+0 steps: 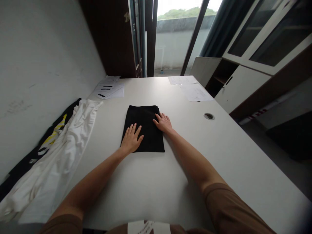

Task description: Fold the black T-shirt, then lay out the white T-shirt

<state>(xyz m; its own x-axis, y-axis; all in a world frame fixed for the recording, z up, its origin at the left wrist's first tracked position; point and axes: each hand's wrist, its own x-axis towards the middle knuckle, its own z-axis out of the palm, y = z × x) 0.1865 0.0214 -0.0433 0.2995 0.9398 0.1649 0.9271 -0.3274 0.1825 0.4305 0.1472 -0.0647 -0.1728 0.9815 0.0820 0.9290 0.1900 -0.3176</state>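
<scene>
- White garment (65,146), rumpled, along the left edge of the table (151,185); black garment with yellow print (55,131) between it and the wall.
- Left hand (131,139): flat, palm down, fingers spread, resting on the near-left part of the folded garment; grasping nothing.
- Folded black garment (149,126): flat on the table, squared up, mid-table between the forearms.
- Right hand (163,123): relaxed, palm down over its right edge, fingers extended; no grasp.
- Cable hole (209,116) in the tabletop, right of the right hand.
- Printed sheets (110,87) at far-left corner; more papers (196,92) far right.
- White cabinet (243,89), right: one lower compartment stands open, shelf (220,79) inside, other contents too dark to tell. Upper glass doors (280,40) closed, contents unreadable.
- Glass door (176,42) beyond the table.
</scene>
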